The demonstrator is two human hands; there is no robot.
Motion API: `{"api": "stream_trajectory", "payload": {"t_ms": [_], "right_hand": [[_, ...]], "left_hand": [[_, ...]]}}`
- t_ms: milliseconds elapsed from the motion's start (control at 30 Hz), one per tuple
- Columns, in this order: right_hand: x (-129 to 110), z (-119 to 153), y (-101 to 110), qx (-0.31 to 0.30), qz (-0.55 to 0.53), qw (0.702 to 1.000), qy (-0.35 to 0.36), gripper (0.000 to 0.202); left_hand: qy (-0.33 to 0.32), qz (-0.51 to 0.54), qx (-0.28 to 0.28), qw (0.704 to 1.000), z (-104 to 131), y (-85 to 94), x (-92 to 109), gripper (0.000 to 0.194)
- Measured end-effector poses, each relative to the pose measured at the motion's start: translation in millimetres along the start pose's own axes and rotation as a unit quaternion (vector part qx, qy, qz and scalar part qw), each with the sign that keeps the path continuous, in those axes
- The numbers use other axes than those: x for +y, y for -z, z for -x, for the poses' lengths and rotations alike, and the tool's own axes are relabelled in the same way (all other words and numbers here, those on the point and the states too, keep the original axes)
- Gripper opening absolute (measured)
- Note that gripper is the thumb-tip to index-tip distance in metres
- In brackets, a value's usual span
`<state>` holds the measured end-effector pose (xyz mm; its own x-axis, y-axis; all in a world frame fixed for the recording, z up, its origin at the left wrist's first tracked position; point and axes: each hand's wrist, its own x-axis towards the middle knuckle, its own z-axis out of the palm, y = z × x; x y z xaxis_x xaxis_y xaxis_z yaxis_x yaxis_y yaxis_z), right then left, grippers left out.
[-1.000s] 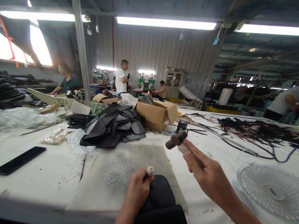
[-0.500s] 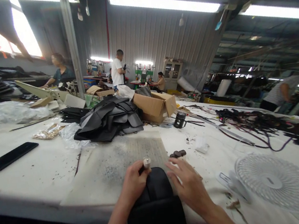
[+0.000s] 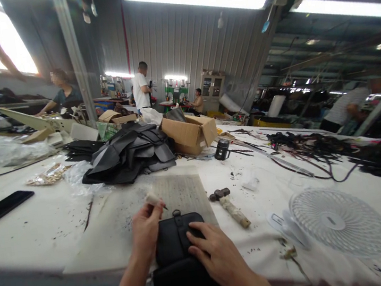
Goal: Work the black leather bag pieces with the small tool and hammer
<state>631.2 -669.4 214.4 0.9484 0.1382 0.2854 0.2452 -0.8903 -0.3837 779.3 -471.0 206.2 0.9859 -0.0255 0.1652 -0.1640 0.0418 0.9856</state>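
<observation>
My left hand (image 3: 146, 228) is closed around an awl (image 3: 153, 198) with a pale wrapped handle. Its thin dark point sticks out to the right, raised above the table. Just beneath lies a black bag (image 3: 171, 241), with a strap and a metal D-ring at its top edge; its lower part hangs toward me in shadow. My right hand (image 3: 216, 256) rests on the bag's right side, fingers spread over the surface. To the right of the bag, a hammer (image 3: 234, 210) with a wrapped handle lies apart from both hands.
A white fan (image 3: 338, 221) stands at the right. Behind are black material pieces (image 3: 131, 154), a cardboard box (image 3: 185, 134) and a black cup (image 3: 222, 149). A phone (image 3: 2, 209) lies left. Dark straps (image 3: 305, 145) cover the far right. Several people work in the background.
My left hand has lifted away leftward, and the awl has tipped from upright to slanting. My right hand has moved left from beside the hammer onto the bag. The view has shifted slightly.
</observation>
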Motion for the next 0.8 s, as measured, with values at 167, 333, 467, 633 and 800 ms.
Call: {"api": "stream_trajectory", "payload": {"t_ms": [167, 333, 467, 633, 800], "right_hand": [[-6.1, -7.1, 7.2, -0.016, -0.029, 0.999, -0.018, 0.029], [-4.2, -27.1, 22.6, -0.037, -0.055, 0.994, -0.084, 0.069], [6.8, -49.0, 23.5, -0.093, -0.074, 0.983, -0.143, 0.111], [1.2, -71.7, 23.1, -0.097, 0.016, 0.983, -0.154, 0.107], [1.4, -54.5, 30.9, -0.043, -0.045, 0.977, -0.202, 0.049]], "left_hand": [[-0.028, -0.074, 0.015, 0.997, -12.1, 39.1, 13.6, 0.042], [-0.036, -0.159, -0.024, 0.986, -2.6, 62.3, -3.8, 0.045], [-0.015, -0.143, -0.003, 0.99, -6.5, 70.8, -16.3, 0.063], [-0.012, -0.122, -0.042, 0.992, -7.9, 68.3, -22.3, 0.07], [-0.049, -0.162, -0.037, 0.985, -1.5, 62.2, -22.5, 0.07]]}}
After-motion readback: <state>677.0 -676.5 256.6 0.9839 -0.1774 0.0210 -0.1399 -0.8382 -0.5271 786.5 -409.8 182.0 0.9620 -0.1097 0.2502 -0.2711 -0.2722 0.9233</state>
